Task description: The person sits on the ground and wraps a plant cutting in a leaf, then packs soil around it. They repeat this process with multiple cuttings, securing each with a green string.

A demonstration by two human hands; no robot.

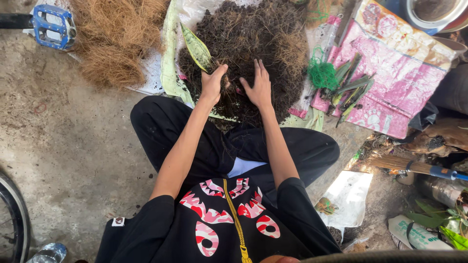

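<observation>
Here — left hand clutching leaf

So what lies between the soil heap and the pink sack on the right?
In the head view, a green net bundle lies between the soil heap and the pink sack, on clear plastic sheeting.

Two hands, the left hand and the right hand, rest at centre frame on one soil heap. One variegated leaf stands upper centre. One coir pile and one blue pedal occupy the upper left. One green net lies right of centre, one plastic bottle lower left.
</observation>
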